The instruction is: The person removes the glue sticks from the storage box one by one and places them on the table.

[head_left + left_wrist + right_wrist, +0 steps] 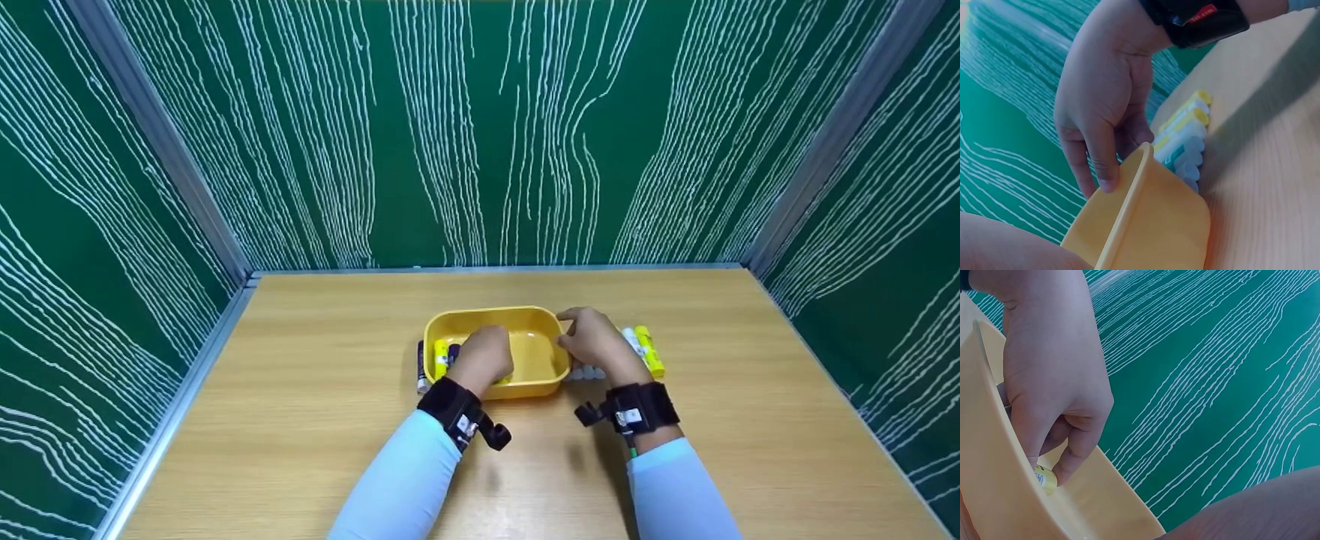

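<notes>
A yellow plastic box (534,388) stands on the table with a yellow glue stick (441,358) and a dark tube (454,354) at its left end. My left hand (484,356) reaches down inside the box. In the right wrist view its thumb and fingers pinch a yellow glue stick (1046,480) low by the wall, mostly hidden by the hand. My right hand (596,341) holds the box's right end at the rim; in the left wrist view its thumb (1107,183) hangs over the inner side while other fingers curl by the outside.
Right of the box lie a yellow glue stick (649,351), a white one (632,340) and several pale tubes (1188,163), side by side. A dark tube (422,367) lies against the box's left outside. Green walls (487,135) with white lines enclose the wooden table (315,420).
</notes>
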A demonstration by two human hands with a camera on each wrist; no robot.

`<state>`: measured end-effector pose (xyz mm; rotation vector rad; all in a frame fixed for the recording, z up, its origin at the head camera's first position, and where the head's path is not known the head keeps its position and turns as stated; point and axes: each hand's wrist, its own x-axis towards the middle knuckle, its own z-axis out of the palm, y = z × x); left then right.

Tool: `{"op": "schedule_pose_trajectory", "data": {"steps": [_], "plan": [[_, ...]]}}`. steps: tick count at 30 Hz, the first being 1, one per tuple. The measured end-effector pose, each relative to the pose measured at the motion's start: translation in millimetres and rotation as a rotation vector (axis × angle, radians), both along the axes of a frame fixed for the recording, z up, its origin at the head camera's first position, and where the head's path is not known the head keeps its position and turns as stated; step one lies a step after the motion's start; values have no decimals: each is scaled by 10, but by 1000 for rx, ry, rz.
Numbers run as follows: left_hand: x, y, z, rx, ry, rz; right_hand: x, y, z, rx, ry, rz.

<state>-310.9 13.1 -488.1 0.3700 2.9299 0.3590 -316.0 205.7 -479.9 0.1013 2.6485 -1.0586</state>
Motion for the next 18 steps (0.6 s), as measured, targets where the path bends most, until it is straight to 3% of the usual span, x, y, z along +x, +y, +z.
{"op": "schedule_pose_trajectory", "data": {"steps": [7,12,18], "plan": [[0,-5,-4,8,27,-18,-3,-5,14,-17,7,10],[15,-18,9,88,-18,35,-13,-13,21,-18,-25,-13],[42,-53,127,211,-47,99,-28,-13,20,-9,-49,-36]]}}
